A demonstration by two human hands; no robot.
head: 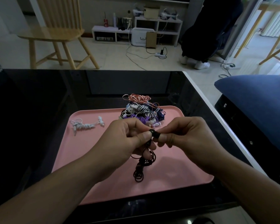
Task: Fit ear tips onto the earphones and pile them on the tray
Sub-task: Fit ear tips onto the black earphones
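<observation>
Both hands are raised over the pink tray [90,152]. My left hand [126,139] pinches a black earphone, and its coiled black cable [141,168] hangs down onto the tray. My right hand [183,136] pinches a black ear tip [152,132] against that earphone's end. A pile of tangled earphones [141,112] in several colours lies at the tray's far edge. One bundled white earphone set [86,126] lies alone at the tray's far left.
The tray rests on a glossy black table [39,110] with a white right edge. A blue cushion [257,101] lies to the right. Beyond the table are a wooden chair [58,33], floor cables, low white shelves and a standing person's legs [204,38].
</observation>
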